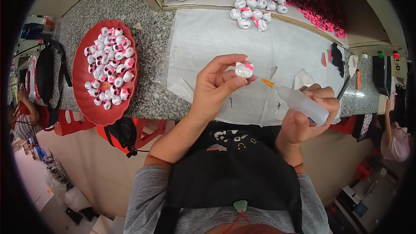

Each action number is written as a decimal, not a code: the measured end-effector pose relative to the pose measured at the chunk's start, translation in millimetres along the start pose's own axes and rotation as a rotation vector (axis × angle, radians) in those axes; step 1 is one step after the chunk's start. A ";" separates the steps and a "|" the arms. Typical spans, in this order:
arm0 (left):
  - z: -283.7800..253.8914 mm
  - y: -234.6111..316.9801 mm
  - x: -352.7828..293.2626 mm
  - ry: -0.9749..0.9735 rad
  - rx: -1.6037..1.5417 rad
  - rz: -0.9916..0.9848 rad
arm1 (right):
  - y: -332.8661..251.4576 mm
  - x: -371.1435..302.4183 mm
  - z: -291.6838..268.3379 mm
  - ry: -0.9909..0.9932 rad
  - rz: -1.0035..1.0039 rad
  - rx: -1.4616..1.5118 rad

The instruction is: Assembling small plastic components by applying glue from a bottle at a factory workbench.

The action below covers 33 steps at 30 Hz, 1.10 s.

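Observation:
Between the thumb and fingers of my left hand (214, 84) is a small white cat-head figure (243, 70) with a pink bow, its front turned toward me. My right hand (318, 108) is wrapped round a translucent squeeze bottle (301, 103), tilted so that it points up and left. The bottle's orange needle tip (267, 83) reaches close to the figure's right side; whether the needle touches it I cannot tell. Both hands are above a white sheet (208, 39) laid over the speckled worktop.
At the left stands a red scalloped tray (84, 99) with many cat heads. More white heads (245, 14) and a heap of pink pieces (320, 13) lie along the back shelf. Black scraps (337, 60) and an orange marker-like tool (358, 79) lie right. Other people are at both sides.

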<state>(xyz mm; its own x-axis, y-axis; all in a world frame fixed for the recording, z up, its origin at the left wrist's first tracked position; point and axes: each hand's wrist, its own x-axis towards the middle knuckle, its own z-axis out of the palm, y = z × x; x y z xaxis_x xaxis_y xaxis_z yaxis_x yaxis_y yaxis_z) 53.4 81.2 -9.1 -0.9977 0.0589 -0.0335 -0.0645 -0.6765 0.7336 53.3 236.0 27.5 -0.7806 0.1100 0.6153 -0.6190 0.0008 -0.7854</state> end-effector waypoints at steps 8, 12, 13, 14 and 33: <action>-4.4 -1.9 -1.6 -0.034 0.079 0.010 | -1.7 -2.3 3.8 -0.085 -0.046 -0.027; -5.0 -2.0 -2.9 -0.039 0.099 0.004 | -1.6 -4.5 2.5 -0.135 -0.058 -0.050; -4.8 -1.7 -2.7 -0.040 0.106 -0.003 | -1.9 -4.0 2.2 -0.147 -0.058 -0.058; -4.6 -1.4 -2.5 -0.040 0.105 -0.005 | -2.1 -3.5 2.0 -0.146 -0.056 -0.059; -6.3 -3.6 -3.1 -0.068 0.112 0.020 | -6.0 -3.7 -1.1 -0.166 -0.053 -0.066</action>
<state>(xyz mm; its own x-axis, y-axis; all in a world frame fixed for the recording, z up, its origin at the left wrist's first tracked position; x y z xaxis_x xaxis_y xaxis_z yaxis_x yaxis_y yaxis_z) 56.6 78.8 -15.9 -0.9948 0.0984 0.0255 -0.0379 -0.5921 0.8050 60.0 236.7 30.0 -0.7537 -0.0579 0.6546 -0.6572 0.0679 -0.7507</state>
